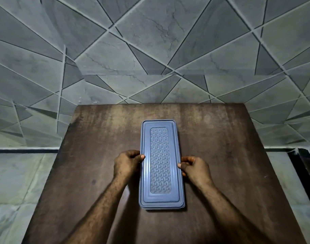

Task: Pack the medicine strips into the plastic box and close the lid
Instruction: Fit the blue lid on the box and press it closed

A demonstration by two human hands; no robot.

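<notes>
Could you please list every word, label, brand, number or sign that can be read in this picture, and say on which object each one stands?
None: no text can be read anywhere in this view.
Plastic box: its top bears only a repeating raised pattern, no letters or numbers.
Table and wall tiles: stains and lines only, no writing.
The left hand and right hand grip the box's long sides; what they cover cannot be seen.

A worn brown wooden table (pixel 221 155) stands against a grey tiled wall (pixel 150 41) patterned with angular lines, over a pale marbled floor (pixel 18 182).
</notes>
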